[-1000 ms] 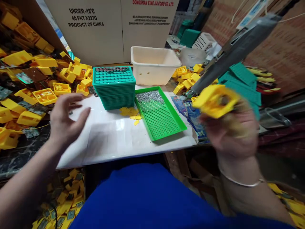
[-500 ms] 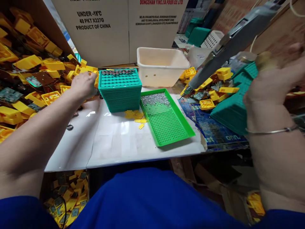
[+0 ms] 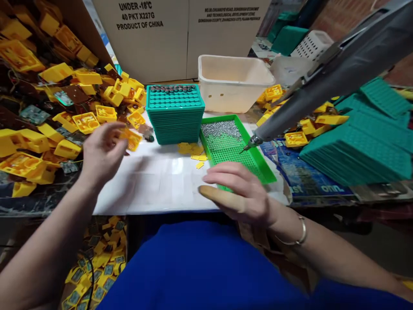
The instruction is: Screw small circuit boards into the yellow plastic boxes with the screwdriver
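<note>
My left hand (image 3: 105, 153) is closed on a small yellow plastic housing (image 3: 132, 140), held by its fingertips above the left part of the white work surface (image 3: 145, 185). My right hand (image 3: 238, 193) hovers at the near edge of the green perforated tray (image 3: 266, 172), its fingers stretched out and nothing visible in them. One of its fingers wears a tan cover. Small metal screws (image 3: 222, 128) lie heaped at the tray's far end. A grey electric screwdriver (image 3: 290, 103) slants in from the upper right, its tip over the tray.
A teal stack of trays (image 3: 176, 122) carries round metal parts on top, with flat yellow pieces (image 3: 190, 149) before it. Behind stands a whitish plastic bin (image 3: 235, 92). Yellow housings (image 3: 58, 73) are piled at left. More teal trays (image 3: 361, 137) stand at right.
My left hand has drawn back from beside the teal stack, now with a yellow housing. My right hand has come in from the far right to the green tray. The screwdriver appears closer.
</note>
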Motion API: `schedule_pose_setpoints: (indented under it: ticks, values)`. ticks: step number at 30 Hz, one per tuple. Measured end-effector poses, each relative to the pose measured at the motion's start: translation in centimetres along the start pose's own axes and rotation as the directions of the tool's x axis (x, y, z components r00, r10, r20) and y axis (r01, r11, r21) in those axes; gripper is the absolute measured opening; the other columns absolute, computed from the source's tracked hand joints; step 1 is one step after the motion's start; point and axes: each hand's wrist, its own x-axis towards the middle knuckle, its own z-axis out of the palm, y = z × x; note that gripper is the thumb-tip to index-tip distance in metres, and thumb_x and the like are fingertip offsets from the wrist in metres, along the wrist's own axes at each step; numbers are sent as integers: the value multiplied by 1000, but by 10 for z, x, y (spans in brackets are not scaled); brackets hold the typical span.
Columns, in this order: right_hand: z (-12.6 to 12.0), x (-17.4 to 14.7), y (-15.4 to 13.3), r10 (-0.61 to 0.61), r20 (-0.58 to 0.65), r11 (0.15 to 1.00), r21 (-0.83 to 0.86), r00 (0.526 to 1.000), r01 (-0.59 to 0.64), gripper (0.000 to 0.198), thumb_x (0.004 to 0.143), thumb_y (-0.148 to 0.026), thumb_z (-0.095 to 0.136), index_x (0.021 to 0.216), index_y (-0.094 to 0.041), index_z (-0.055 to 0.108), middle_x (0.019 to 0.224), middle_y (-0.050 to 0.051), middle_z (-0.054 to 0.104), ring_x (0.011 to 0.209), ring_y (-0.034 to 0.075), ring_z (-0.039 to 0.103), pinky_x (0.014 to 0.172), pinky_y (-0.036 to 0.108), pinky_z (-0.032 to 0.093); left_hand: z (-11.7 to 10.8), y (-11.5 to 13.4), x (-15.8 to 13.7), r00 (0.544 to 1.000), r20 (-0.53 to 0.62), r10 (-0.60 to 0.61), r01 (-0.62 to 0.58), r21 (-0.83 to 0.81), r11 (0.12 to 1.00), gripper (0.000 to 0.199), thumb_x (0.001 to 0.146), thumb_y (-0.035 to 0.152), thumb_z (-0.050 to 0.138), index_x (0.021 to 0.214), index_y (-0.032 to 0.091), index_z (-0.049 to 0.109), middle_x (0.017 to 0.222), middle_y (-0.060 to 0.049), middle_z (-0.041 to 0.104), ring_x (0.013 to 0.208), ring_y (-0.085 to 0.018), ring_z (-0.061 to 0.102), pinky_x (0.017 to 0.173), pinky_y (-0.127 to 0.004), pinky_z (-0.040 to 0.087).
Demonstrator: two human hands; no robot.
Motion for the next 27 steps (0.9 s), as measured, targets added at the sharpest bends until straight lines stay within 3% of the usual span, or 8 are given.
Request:
schedule_pose_setpoints:
  ticks: [2,4,7,10,14,17,22,27]
  values:
    - [21,7,-2,16,84,997,72,996,-23,24,90,-13,55,112,-14,64,98,9,71,94,18,63,79,35,57,-1,1,-34,972,129,-197,216,-154,964,38,80,31,63,114,14,63,100,-6,67,62,-12,60,54,-26,53]
    - [36,12,2,53,195,994,87,979,-71,22,95,-19,51,111,-14,65,95,8,71,85,16,63,73,30,54,-5,3,-61,932,241,-273,309,-130,942,37,81,38,62,109,15,63,98,-6,66,61,-13,60,53,-26,51]
    - [50,25,11,130,378,980,91,916,-177,29,99,-24,42,108,-14,68,94,8,70,82,15,62,70,27,49,-22,2,-82,940,251,-231,226,47,973,32,84,43,57,103,19,65,93,-4,66,59,-13,57,56,-28,49]
    - [66,56,19,252,573,949,10,780,-314,31,99,-22,40,113,-16,68,99,9,68,84,16,61,68,27,45,-39,-5,-83,964,225,-143,112,148,983,35,87,47,53,106,19,64,99,-5,63,66,-15,59,59,-28,49]
    - [100,101,26,355,679,924,-150,643,-351,32,97,-15,38,112,-18,67,110,10,65,89,18,60,68,28,43,-45,-19,-80,916,401,10,-50,89,995,51,85,55,59,122,20,58,109,-7,59,84,-19,63,71,-31,54]
    - [128,121,30,402,681,909,-214,612,-358,36,96,-11,34,116,-16,64,122,13,60,98,21,61,70,30,46,-37,-26,-82,885,453,104,-157,81,984,56,83,56,63,125,20,56,114,-8,60,92,-22,63,79,-34,53]
    - [149,123,38,432,710,890,-234,556,-392,36,97,-12,33,113,-14,65,118,14,62,102,24,61,77,33,49,-30,-29,-90,904,380,198,-226,31,974,38,90,48,59,115,20,58,111,-9,65,96,-23,64,79,-34,53]
    - [129,112,40,440,643,858,-96,627,-504,28,92,-13,49,113,-16,66,115,10,64,101,21,60,87,33,46,-42,-25,-96,916,362,173,-210,68,975,37,89,42,61,117,19,55,107,-7,64,89,-21,65,77,-33,53]
